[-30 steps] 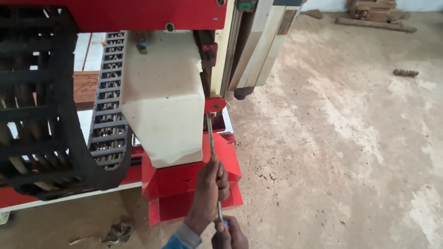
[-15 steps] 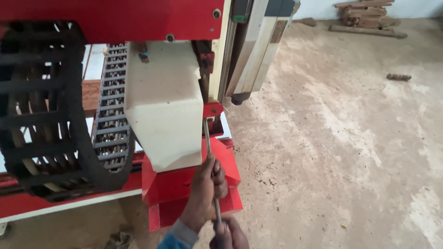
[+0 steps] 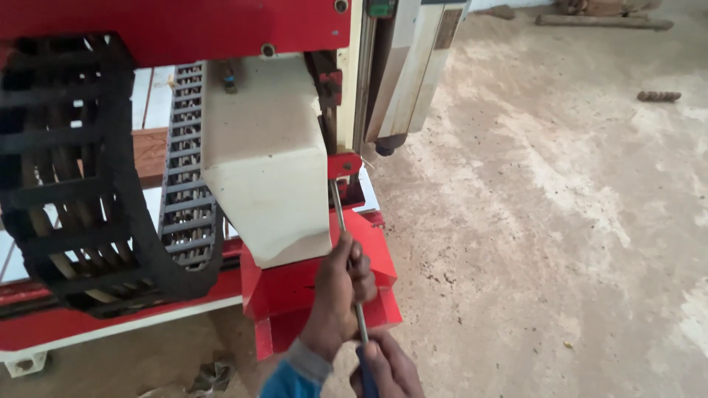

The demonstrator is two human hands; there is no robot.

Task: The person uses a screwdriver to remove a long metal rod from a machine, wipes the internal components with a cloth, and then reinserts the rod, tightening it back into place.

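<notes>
A long screwdriver (image 3: pixel 346 250) runs up to a small red bracket (image 3: pixel 344 164) beside the machine's cream housing (image 3: pixel 265 177); the left hand (image 3: pixel 341 291) wraps its shaft, the right hand (image 3: pixel 387 368) grips the handle below.

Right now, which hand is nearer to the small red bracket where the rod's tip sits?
Left. The left hand grips the rod partway up its shaft, below the red bracket. The right hand holds the rod's lower end, farther down from the bracket.
</notes>
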